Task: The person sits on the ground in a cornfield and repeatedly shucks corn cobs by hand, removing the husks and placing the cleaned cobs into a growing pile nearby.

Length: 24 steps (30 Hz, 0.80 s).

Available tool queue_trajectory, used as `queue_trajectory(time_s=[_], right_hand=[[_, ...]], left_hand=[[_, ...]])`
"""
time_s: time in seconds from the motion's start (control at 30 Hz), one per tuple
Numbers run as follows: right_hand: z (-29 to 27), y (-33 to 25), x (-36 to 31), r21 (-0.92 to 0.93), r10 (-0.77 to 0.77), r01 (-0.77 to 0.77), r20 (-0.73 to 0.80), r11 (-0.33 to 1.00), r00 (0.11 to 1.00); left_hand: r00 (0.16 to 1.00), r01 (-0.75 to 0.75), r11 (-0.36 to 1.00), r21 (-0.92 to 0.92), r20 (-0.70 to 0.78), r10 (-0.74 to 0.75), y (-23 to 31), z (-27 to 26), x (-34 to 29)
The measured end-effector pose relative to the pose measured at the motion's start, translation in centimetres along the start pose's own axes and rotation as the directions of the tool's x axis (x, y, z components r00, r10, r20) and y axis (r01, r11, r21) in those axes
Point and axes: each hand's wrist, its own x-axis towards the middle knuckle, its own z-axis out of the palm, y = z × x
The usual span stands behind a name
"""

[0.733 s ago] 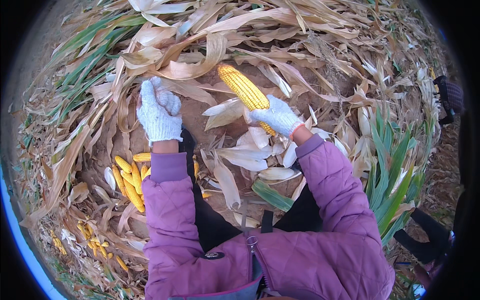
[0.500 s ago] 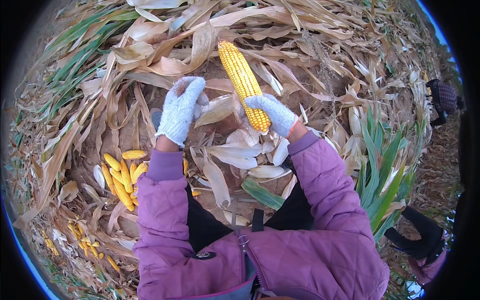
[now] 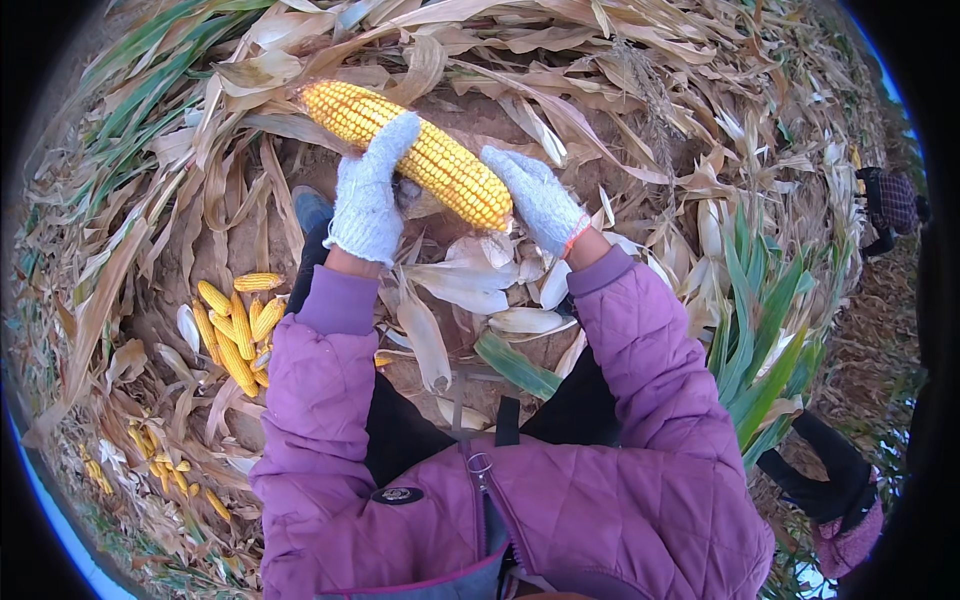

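Observation:
A husked yellow corn cob lies slantwise across my gloved left hand, which grips it around the middle with the thumb over the top. The cob's narrower tip points to the far left, and its thick butt end points toward my right hand. That hand, also in a white knitted glove, is right beside the butt end with its fingers stretched out. Whether its fingertips still touch the kernels is hard to make out. Pale torn husks lie on the soil below both hands.
To my left is a pile of bare yellow cobs, with more scattered cobs nearer. Dry stalks and leaves cover the far ground. Green corn leaves stand at the right, where other people are at the edge.
The cob has passed from my right hand into my left and swung toward the left. My right hand has loosened from it, staying by its butt end.

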Motion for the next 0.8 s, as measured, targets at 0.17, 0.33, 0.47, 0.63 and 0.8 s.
queue_trajectory(time_s=[0.17,0.33,0.47,0.63,0.8], right_hand=[[-1.3,0.6,0.6,-0.236,-0.036,-0.007,-0.180,0.972,0.983],[-1.9,1.5,1.3,-0.296,-0.120,0.046,-0.238,0.954,0.964],[-1.5,2.0,1.9,-0.292,-0.118,0.043,-0.246,0.956,0.962],[-0.9,2.3,2.3,-0.293,-0.038,-0.028,-0.219,0.956,0.975],[1.0,0.8,1.5,-0.213,-0.030,0.019,-0.050,0.977,0.998]], left_hand=[[0.987,-0.032,0.886,-0.463,-0.155,-0.046,4.3,-2.6,0.0],[0.931,-0.362,0.675,-0.644,-0.289,0.223,9.5,-9.3,-0.3],[0.814,-0.577,0.599,-0.555,-0.455,0.362,11.3,-19.8,0.3],[0.989,-0.150,0.885,-0.442,-0.048,0.143,6.8,-10.3,0.7],[0.959,0.226,0.880,-0.417,0.254,-0.126,1.6,-4.9,0.4]])
